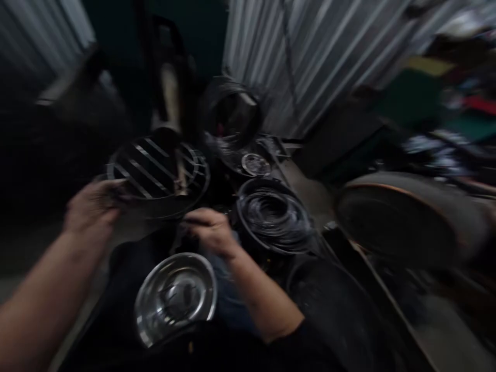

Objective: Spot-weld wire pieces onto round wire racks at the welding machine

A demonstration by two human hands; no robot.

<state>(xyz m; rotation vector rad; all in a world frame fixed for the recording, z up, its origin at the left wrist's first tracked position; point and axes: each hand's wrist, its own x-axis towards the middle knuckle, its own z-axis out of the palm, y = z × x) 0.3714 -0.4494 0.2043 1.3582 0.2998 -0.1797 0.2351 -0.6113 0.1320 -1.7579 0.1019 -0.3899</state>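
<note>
My left hand [93, 204] is at the left edge of a round slatted metal rack [143, 160], its fingers and thumb closed on the rim, though motion smears the grip. In front of the rack stands an upright dark tool with a pale shaft [170, 98], its lower end over the slats. Just right of the rack's near edge is my right hand [211, 230], fingers curled closed. What lies in that hand is too dark and blurred to make out. Below it, over my lap, sits a shiny metal bowl [176, 294] with small dark pieces inside.
Right of my right hand stands a dark bucket holding coiled wire [275, 214]. Behind it are another wire coil [232, 113] and a small round dish [256, 164]. A large round pan-like object [399, 222] is at the right. Corrugated metal wall [310, 57] rises behind.
</note>
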